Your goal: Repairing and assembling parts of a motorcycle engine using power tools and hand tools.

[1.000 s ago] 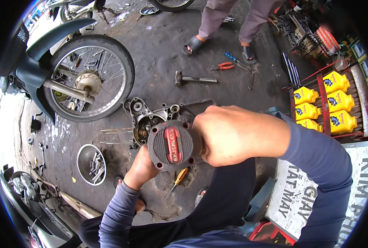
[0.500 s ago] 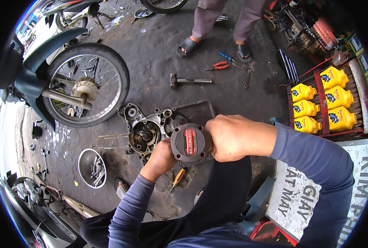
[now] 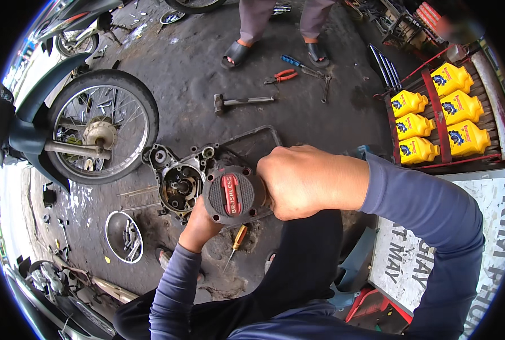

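Over engine case (image 3: pixel 180 184) | power tool (image 3: pixel 231 195) moved nearer | both hands gripping

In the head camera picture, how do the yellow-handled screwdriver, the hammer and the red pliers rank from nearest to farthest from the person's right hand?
Measured from the right hand, which grips the power tool:
1. Yellow-handled screwdriver: on the ground just below the hand, toward its left.
2. Hammer: on the ground above the hand, farther from the person.
3. Red pliers: beyond the hammer, near a standing person's feet.
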`<action>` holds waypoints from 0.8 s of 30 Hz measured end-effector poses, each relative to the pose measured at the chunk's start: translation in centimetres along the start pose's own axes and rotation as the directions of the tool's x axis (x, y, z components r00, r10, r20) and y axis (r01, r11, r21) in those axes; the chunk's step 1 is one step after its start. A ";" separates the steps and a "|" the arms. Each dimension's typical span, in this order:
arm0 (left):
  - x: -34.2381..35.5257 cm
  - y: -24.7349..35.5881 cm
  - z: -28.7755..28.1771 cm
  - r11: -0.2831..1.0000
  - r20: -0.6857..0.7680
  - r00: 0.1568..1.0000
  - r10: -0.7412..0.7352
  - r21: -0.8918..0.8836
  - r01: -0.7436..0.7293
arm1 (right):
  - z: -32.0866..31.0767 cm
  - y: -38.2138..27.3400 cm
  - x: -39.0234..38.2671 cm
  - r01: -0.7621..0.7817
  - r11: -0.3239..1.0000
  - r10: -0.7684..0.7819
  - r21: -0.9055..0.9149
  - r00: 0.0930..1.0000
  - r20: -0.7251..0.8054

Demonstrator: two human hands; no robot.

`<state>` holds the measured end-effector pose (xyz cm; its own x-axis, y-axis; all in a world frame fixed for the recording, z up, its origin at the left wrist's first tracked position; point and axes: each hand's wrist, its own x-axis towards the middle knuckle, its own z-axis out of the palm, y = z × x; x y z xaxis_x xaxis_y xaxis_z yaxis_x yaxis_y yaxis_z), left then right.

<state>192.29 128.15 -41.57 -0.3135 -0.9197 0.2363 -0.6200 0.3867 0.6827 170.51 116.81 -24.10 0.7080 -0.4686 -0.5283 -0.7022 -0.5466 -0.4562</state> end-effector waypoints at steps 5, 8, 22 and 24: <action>0.2 0.2 -0.6 0.997 -0.040 0.997 -0.073 -0.001 0.073 | -0.3 0.9 0.3 0.035 0.998 -0.032 0.055 0.998 -0.053; 0.4 0.4 -0.7 0.996 -0.033 0.996 -0.086 -0.041 0.084 | -1.0 1.4 0.6 0.075 0.996 -0.072 0.047 0.995 -0.067; 9.5 -2.9 0.5 0.999 0.104 0.994 0.024 -0.030 -0.021 | -2.1 5.5 3.6 -0.024 0.997 0.034 0.079 0.990 -0.139; 9.4 -3.1 0.4 0.999 0.126 0.991 -0.045 -0.020 0.048 | -1.1 6.5 4.2 -0.074 0.987 0.085 0.144 0.994 -0.074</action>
<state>190.95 118.33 -41.77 -0.3738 -0.9202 0.1161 -0.6197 0.3409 0.7069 169.01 110.45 -28.50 0.6495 -0.5630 -0.5110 -0.7558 -0.4048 -0.5146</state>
